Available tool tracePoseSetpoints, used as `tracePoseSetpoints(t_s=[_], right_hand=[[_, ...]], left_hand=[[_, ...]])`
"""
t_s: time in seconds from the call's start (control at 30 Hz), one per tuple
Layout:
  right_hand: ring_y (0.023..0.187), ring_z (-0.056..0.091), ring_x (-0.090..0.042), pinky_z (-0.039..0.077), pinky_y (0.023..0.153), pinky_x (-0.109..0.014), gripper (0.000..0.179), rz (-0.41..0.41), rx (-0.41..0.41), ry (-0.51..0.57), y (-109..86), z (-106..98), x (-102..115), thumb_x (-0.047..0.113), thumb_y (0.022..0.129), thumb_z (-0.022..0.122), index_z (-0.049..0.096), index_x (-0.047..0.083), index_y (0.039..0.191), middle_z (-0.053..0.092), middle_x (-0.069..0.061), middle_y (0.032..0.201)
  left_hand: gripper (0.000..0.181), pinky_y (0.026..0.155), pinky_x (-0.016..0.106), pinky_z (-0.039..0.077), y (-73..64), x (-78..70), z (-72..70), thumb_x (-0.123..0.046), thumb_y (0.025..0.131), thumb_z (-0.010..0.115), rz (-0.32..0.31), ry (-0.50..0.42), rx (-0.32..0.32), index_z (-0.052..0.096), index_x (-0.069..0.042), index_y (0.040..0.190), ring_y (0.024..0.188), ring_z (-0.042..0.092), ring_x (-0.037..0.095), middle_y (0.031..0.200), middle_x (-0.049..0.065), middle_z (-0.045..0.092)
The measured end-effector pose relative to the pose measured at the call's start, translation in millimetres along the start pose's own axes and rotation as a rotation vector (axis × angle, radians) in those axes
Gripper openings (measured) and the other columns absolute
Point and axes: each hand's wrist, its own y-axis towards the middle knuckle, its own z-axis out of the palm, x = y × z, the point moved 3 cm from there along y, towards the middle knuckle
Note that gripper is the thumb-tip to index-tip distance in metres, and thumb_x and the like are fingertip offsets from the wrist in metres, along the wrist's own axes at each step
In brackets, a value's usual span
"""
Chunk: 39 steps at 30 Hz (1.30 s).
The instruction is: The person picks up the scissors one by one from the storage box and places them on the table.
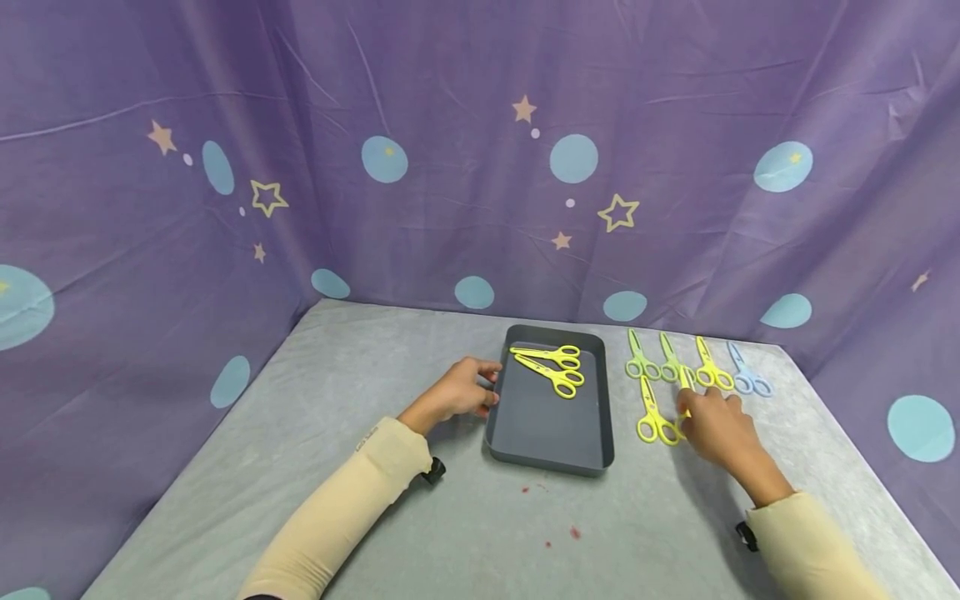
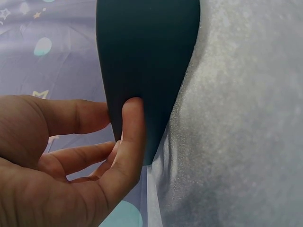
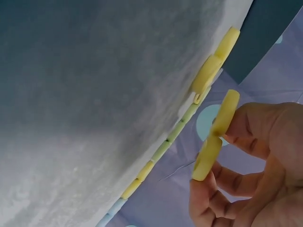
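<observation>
The fingers of my left hand (image 1: 459, 389) grip the left rim of a dark grey tray (image 1: 551, 457). In the left wrist view, one finger (image 2: 134, 123) lies against the tray's outer wall. Two pairs of yellow scissors (image 1: 564, 383) lie at the far end inside the tray. My right hand (image 1: 720, 427) holds yellow scissors (image 3: 206, 158) by the finger loops, raised off the table with blades pointing away. Just left of this hand, another pair of yellow scissors (image 1: 651, 412) lies on the table.
Beyond the right hand, a row on the table has two pairs of green scissors (image 1: 637, 358), yellow scissors (image 1: 712, 367) and blue scissors (image 1: 746, 371). A purple patterned curtain (image 1: 450, 225) encloses the back and sides. Small red marks (image 1: 575, 532) dot the grey tablecloth.
</observation>
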Motion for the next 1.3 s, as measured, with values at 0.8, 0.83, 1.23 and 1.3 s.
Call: tracePoseSetpoints(t_s=[0.8, 0.83, 1.23, 1.3], right_hand=[[0.072, 0.052, -0.023, 0.043, 0.061, -0.038, 0.011, -0.064, 0.193, 0.028, 15.4, 11, -24, 0.005, 0.086, 0.075, 0.068, 0.006, 0.095, 0.064, -0.008, 0.087], [0.072, 0.052, -0.022, 0.044, 0.061, -0.038, 0.011, -0.069, 0.19, 0.031, 15.7, 11, -25, 0.005, 0.086, 0.075, 0.068, 0.006, 0.095, 0.064, -0.007, 0.087], [0.072, 0.053, -0.02, 0.048, 0.063, -0.039, 0.013, -0.14, 0.26, 0.061, 22.3, 5, -27, -0.002, 0.084, 0.072, 0.069, 0.002, 0.096, 0.065, -0.007, 0.085], [0.075, 0.056, -0.022, 0.05, 0.064, -0.041, 0.014, -0.13, 0.267, 0.042, 25.6, 0, -25, -0.001, 0.086, 0.071, 0.069, 0.001, 0.099, 0.066, -0.01, 0.089]], left_hand=[[0.065, 0.069, 0.04, 0.064, -1.6, -1.7, -1.1, 0.009, 0.093, 0.068, 0.0, 0.002, 0.006, 0.047, -0.002, 0.153, 0.071, 0.068, 0.022, 0.136, 0.021, 0.053], [0.065, 0.069, 0.04, 0.064, -1.8, -1.6, -1.0, 0.009, 0.093, 0.068, -0.001, 0.0, 0.006, 0.047, -0.002, 0.153, 0.071, 0.068, 0.022, 0.136, 0.021, 0.053], [0.065, 0.067, 0.036, 0.064, -0.8, 0.8, 0.2, 0.011, 0.091, 0.069, -0.004, -0.023, 0.002, 0.047, 0.001, 0.152, 0.071, 0.067, 0.022, 0.131, 0.019, 0.056], [0.065, 0.067, 0.036, 0.064, -1.7, 0.4, -0.1, 0.011, 0.091, 0.069, -0.006, -0.021, 0.0, 0.047, 0.0, 0.152, 0.072, 0.067, 0.022, 0.131, 0.019, 0.056]])
